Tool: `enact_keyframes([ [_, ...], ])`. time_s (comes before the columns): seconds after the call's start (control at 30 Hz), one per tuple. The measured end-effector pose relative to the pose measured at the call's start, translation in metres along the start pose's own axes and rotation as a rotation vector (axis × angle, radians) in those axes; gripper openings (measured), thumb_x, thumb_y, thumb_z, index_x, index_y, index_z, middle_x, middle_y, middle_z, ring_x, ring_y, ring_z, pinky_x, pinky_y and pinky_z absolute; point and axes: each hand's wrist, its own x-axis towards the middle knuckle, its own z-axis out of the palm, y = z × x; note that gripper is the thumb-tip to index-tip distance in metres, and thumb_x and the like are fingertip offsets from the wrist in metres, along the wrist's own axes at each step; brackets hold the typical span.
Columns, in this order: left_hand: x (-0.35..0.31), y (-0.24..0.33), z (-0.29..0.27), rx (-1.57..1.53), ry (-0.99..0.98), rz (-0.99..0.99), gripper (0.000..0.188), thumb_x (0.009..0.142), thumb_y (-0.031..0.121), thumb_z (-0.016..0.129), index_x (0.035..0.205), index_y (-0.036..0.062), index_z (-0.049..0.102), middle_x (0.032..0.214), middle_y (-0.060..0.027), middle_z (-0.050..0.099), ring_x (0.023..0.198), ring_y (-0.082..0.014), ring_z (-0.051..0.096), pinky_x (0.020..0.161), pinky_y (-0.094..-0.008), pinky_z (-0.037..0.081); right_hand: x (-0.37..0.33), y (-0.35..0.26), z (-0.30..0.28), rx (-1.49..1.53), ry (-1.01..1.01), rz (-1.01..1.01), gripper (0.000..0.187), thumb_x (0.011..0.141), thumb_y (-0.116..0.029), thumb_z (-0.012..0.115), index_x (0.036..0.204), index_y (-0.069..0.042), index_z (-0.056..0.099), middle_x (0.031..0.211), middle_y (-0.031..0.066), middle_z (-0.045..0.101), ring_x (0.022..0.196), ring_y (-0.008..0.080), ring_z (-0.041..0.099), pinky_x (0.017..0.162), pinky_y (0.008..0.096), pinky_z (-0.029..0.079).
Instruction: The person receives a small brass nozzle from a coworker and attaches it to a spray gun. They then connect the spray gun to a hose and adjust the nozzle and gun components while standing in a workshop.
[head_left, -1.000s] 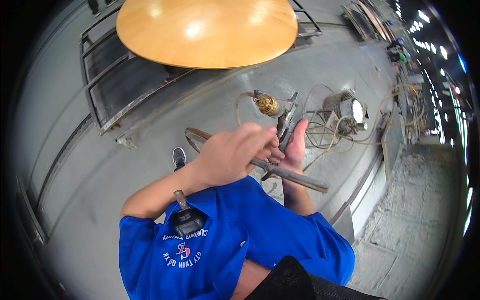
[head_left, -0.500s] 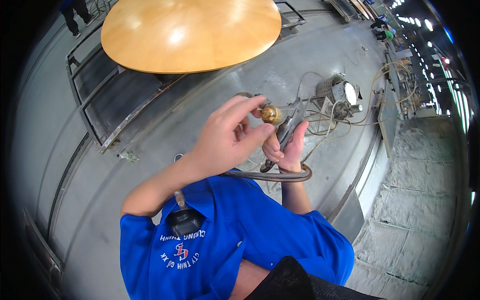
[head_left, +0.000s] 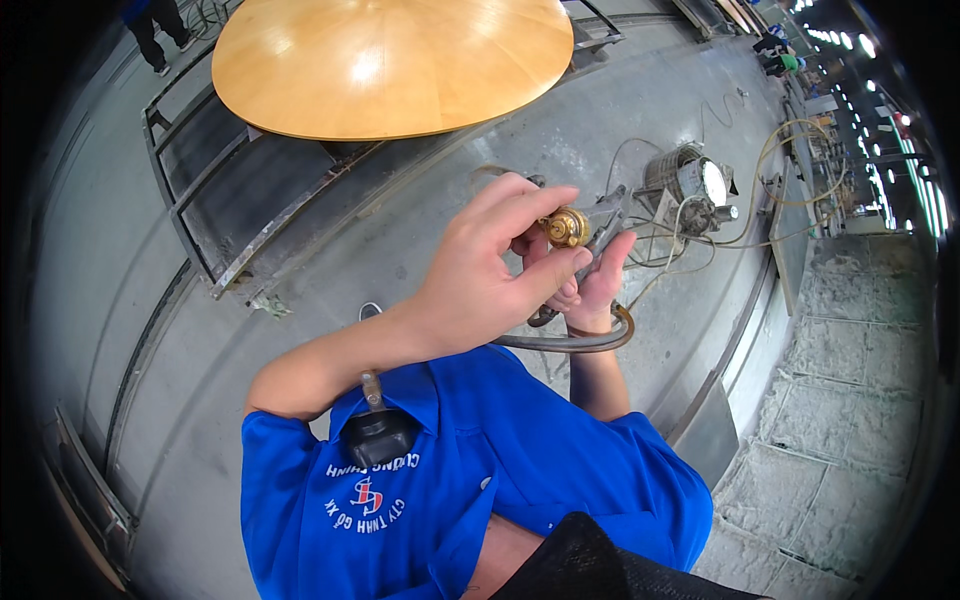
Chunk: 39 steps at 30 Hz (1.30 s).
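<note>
Head view: the gun (head_left: pixel 607 230), a grey spray tool with a brass cap (head_left: pixel 567 228) on its left side, is held up in front of the person's chest, tilted, and serves as the mark for everything else. Right hand (head_left: pixel 598 290) is wrapped around the gun's lower part from below, gripping it, thumb pointing up along the right side. Left hand (head_left: pixel 490 262) comes in from the left of the gun, its thumb and fingers bent around the cap; whether they press tight on it cannot be told, and the farther fingers are partly hidden. Just below the gun, a dark hose (head_left: pixel 562 344) passes across the right wrist and bends up beside it. Nearer the body than the gun is the blue shirt (head_left: pixel 500 420), with a black device (head_left: pixel 380 436) clipped on it, left of the gun. Beyond the gun and to its left, a round wooden tabletop (head_left: pixel 400 70) lies over a metal frame (head_left: pixel 192 208). To the gun's right, near it, a machine (head_left: pixel 700 182) stands on the floor among thin hoses. Far beyond the gun, at upper left, another person's dark trousers (head_left: pixel 160 35) show.
</note>
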Motion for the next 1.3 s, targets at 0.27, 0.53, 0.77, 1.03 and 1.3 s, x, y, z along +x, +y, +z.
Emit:
enact_keyframes([
  [0.27, 0.007, 0.000, 0.012, 0.094, 0.023, -0.001, 0.039, 0.087, -0.003, 0.071, 0.125, -0.0026, 0.062, 0.106, -0.0081, 0.055, 0.083, -0.0136, 0.066, 0.072, -0.0265, 0.054, 0.009, 0.010, -0.006, 0.435, -0.235, 0.012, 0.100, 0.081, -0.091, 0.026, 0.094, 0.004, 0.053, 0.046, -0.0070, 0.032, 0.035, 0.0048, 0.028, 0.032, 0.0196, 0.022],
  [0.53, 0.009, -0.019, 0.011, -0.071, 0.235, -0.026, 0.038, 0.103, 0.012, 0.053, 0.138, -0.0040, 0.049, 0.107, -0.0080, 0.057, 0.073, -0.0137, 0.060, 0.067, -0.0265, 0.051, 0.001, -0.003, 0.007, -0.115, -0.049, -0.053, 0.096, 0.081, -0.090, 0.023, 0.107, -0.003, 0.056, 0.071, 0.0072, 0.055, 0.042, 0.0070, 0.037, 0.039, 0.0216, 0.030],
  [0.77, 0.021, -0.026, -0.002, -0.436, 0.422, -0.465, 0.059, 0.108, 0.047, 0.029, 0.117, -0.0063, 0.053, 0.079, -0.0072, 0.057, 0.061, -0.0142, 0.050, 0.055, -0.0277, 0.044, 0.001, 0.000, 0.030, -0.590, -0.130, -0.392, 0.069, 0.098, -0.053, 0.054, 0.142, -0.001, 0.047, 0.104, 0.0108, 0.067, 0.081, 0.0167, 0.063, 0.075, 0.0299, 0.051],
  [1.03, 0.025, -0.024, -0.005, -0.310, 0.478, -0.330, 0.052, 0.107, 0.045, 0.033, 0.080, 0.0053, 0.053, 0.056, 0.0021, 0.044, 0.044, -0.0069, 0.035, 0.043, -0.0261, 0.025, -0.004, -0.001, 0.049, -0.742, -0.118, -0.591, 0.058, 0.100, -0.036, 0.060, 0.147, -0.004, 0.045, 0.112, 0.0130, 0.071, 0.103, 0.0230, 0.068, 0.092, 0.0363, 0.051],
  [1.3, 0.026, -0.020, 0.007, -0.316, 0.554, -0.395, 0.046, 0.105, 0.042, 0.036, 0.074, 0.0100, 0.050, 0.055, 0.0035, 0.042, 0.043, -0.0062, 0.035, 0.041, -0.0236, 0.024, -0.019, -0.006, 0.051, -0.787, -0.073, -0.529, 0.057, 0.100, -0.035, 0.061, 0.146, -0.006, 0.046, 0.122, 0.0159, 0.068, 0.113, 0.0308, 0.066, 0.095, 0.0397, 0.050],
])
